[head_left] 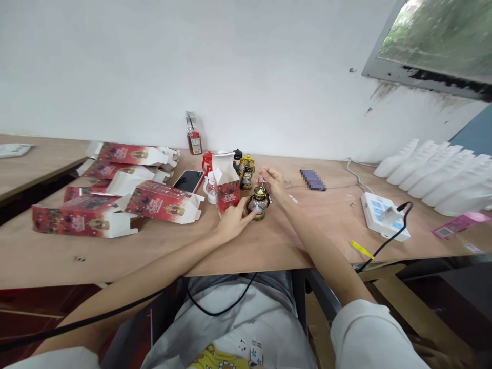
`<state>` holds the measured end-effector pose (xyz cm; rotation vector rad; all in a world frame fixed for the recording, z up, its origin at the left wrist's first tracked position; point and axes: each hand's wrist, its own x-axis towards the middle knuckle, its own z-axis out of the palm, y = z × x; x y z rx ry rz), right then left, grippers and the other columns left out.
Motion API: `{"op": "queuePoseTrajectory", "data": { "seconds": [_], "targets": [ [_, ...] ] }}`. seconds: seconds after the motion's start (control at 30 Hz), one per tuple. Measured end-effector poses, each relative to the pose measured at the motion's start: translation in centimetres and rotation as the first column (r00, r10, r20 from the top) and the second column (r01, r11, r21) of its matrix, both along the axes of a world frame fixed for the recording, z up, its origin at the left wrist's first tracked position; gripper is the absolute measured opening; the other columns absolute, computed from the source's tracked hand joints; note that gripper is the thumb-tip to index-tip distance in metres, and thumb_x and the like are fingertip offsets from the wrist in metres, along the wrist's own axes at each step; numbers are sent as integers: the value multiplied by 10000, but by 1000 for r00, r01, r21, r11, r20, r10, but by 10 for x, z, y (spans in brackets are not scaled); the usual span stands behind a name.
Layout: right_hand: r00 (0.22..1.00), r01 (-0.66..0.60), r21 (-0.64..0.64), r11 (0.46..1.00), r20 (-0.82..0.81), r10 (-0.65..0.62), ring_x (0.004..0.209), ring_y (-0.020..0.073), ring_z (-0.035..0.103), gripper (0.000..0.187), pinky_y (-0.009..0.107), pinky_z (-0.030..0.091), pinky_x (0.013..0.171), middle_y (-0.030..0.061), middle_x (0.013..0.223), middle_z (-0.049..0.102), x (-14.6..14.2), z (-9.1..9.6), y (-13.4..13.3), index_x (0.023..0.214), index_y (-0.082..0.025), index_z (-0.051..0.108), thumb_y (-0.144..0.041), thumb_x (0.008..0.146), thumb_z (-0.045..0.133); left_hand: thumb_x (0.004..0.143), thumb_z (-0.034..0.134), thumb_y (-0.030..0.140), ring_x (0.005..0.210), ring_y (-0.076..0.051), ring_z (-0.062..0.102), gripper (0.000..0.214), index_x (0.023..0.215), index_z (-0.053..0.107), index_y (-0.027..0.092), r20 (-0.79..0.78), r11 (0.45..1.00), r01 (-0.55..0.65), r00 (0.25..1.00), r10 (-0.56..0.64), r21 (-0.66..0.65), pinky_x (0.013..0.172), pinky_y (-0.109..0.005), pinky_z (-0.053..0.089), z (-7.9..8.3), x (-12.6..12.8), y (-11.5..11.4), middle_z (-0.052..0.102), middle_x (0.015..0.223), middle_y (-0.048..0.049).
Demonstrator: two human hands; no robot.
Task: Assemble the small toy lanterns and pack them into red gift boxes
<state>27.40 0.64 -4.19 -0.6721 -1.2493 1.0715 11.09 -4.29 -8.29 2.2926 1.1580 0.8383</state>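
A small bronze-and-black lantern (261, 196) stands upright on the table in front of me. My left hand (232, 223) is closed around its left side, thumb against the lower body. Above the lantern, my right hand (273, 182) pinches its thin wire handle. Just left of it stands an open red-and-white Christmas box (228, 192). Behind are more lanterns: a bronze one (246, 177), a gold one (248, 160) and a black one (238, 154). A red lantern (207, 161) and a white lantern (210, 187) are partly hidden by the box.
Several opened Christmas boxes (163, 201) lie at the left, near a phone (188, 181). A bottle (194, 141) stands by the wall. Rightward are a dark blurred item (313, 180), a power strip (374, 205), a yellow strip (362, 249), white moulded pieces (442, 179) and a pink box (459, 225).
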Motion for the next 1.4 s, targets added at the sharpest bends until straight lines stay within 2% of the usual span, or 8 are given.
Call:
{"op": "queuePoseTrajectory", "data": {
  "seconds": [0.13, 0.27, 0.5, 0.63, 0.93, 1.03, 1.13, 1.4],
  "targets": [
    [994, -80, 10, 997, 80, 79, 530, 74, 396, 338, 199, 376, 516, -53, 579, 399, 5, 7, -8, 711, -205, 550, -506, 693, 701, 920, 387, 427, 558, -152, 614, 422, 1238, 469, 162, 38, 999, 43, 998, -42, -15, 651, -243, 460, 1, -1, 1, 562, 520, 51],
    [953, -87, 42, 995, 293, 71, 556, 90, 346, 349, 209, 294, 513, -44, 613, 382, 6, 16, -18, 768, -209, 549, -549, 750, 623, 937, 356, 380, 531, -145, 598, 379, 1210, 490, 155, 64, 999, 37, 997, -37, -2, 634, -236, 451, 1, -1, 0, 537, 505, 52],
    [739, -102, 172, 980, 673, -41, 608, 99, 322, 296, 233, 266, 580, -50, 650, 365, 5, 27, -26, 749, -197, 459, -470, 823, 549, 940, 350, 350, 531, -160, 587, 357, 1175, 535, 155, 22, 999, -8, 1000, 8, 34, 600, -237, 430, 0, 0, 0, 542, 502, 31],
    [670, -95, 230, 969, 735, -108, 628, 109, 336, 276, 246, 282, 611, -44, 664, 380, 4, 26, -23, 754, -195, 452, -450, 835, 521, 938, 363, 337, 523, -161, 581, 345, 1163, 553, 155, -2, 998, -23, 1000, 23, 54, 592, -236, 424, 0, 0, -1, 548, 508, 24],
    [619, -31, 289, 957, 757, -209, 656, 121, 373, 274, 258, 298, 638, -36, 665, 409, 1, 24, -21, 754, -195, 456, -454, 832, 501, 950, 347, 311, 573, -180, 621, 353, 1198, 535, 145, -172, 993, -68, 981, 85, 99, 627, -266, 456, 4, 2, -3, 587, 552, -2],
    [637, 36, 251, 967, 740, -216, 642, 116, 371, 279, 253, 291, 623, -45, 639, 401, -2, 22, -20, 751, -194, 468, -461, 816, 518, 958, 321, 288, 599, -195, 639, 366, 1217, 529, 135, -258, 989, -80, 960, 111, 127, 637, -285, 466, 5, 2, -4, 620, 596, -33],
    [712, 66, 159, 985, 685, -158, 592, 99, 353, 315, 240, 266, 576, -60, 603, 379, -3, 21, -18, 724, -191, 483, -490, 762, 574, 958, 314, 275, 618, -198, 653, 374, 1230, 524, 127, -292, 986, -66, 950, 110, 156, 646, -292, 477, 4, 2, -1, 657, 661, -64],
    [920, 40, -234, 971, 389, 56, 517, 76, 428, 404, 229, 300, 520, -52, 541, 507, -4, 23, -9, 609, -172, 518, -473, 520, 772, 951, 307, 274, 660, -228, 668, 368, 1185, 535, 105, -337, 960, -10, 935, 109, 281, 647, -310, 492, -9, 1, 16, 699, 775, -125]
  ]
}}
